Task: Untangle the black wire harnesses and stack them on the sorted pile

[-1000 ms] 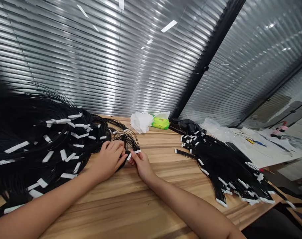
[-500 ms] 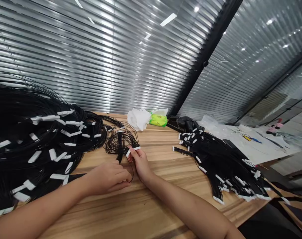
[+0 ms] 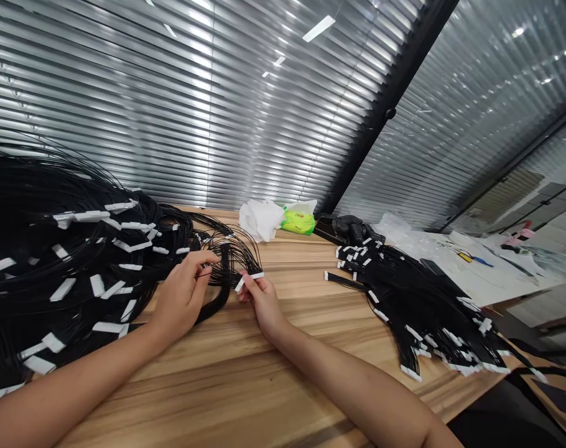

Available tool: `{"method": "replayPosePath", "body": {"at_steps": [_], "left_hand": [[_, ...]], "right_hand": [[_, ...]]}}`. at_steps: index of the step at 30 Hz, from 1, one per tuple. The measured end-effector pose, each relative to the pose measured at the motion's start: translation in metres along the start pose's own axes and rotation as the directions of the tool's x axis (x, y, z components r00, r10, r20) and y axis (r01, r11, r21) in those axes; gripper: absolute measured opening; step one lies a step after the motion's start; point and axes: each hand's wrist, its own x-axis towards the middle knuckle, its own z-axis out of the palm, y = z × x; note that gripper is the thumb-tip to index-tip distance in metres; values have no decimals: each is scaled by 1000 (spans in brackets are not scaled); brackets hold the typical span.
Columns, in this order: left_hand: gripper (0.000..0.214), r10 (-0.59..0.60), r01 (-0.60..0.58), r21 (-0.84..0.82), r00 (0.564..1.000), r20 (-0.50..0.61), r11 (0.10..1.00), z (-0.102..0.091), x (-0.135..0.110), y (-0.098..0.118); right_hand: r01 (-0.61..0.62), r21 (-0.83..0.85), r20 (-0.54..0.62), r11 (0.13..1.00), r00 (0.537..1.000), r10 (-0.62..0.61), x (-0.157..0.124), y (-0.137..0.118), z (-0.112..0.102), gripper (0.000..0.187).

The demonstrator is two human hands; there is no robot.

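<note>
My right hand pinches a white flat connector between thumb and fingers, and thin black wires run from it. These wires form a loose loop on the wooden table. My left hand is curled in among the wires just left of the loop, with a strand caught across its fingers. A large heap of black wires with many white connectors lies beside my left forearm. Its left part runs out of view.
A second bundle of black wires with white connectors lies on the table's right side. At the far edge are crumpled white tissue, a green packet and a black object. Papers lie at right, below slatted blinds.
My left hand has risen from the table in front of the loop to the wires beside it. My right hand still holds the connector, and the loop looks tighter than half a second ago.
</note>
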Motion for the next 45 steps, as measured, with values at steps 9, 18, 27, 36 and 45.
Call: {"method": "replayPosePath", "body": {"at_steps": [9,18,27,36,45], "left_hand": [[34,282,-320,269,944,171,908,-8,2,11],[30,321,-374,362,926,198,854,-7,4,5],[28,228,-297,352,948,224,888,-6,5,8],[18,20,-87,201,949,314,976,0,7,10],[21,-46,-22,155,906,421,988,1,7,9]], "right_hand": [[20,-12,10,1000,1000,-19,-1,0,1,40],[23,-13,14,1000,1000,-23,-1,1,0,41],[30,-11,14,1000,999,-29,0,2,0,40],[42,-54,27,998,999,-41,-1,7,-2,40],[46,-72,44,996,998,-43,2,14,-4,38]]}}
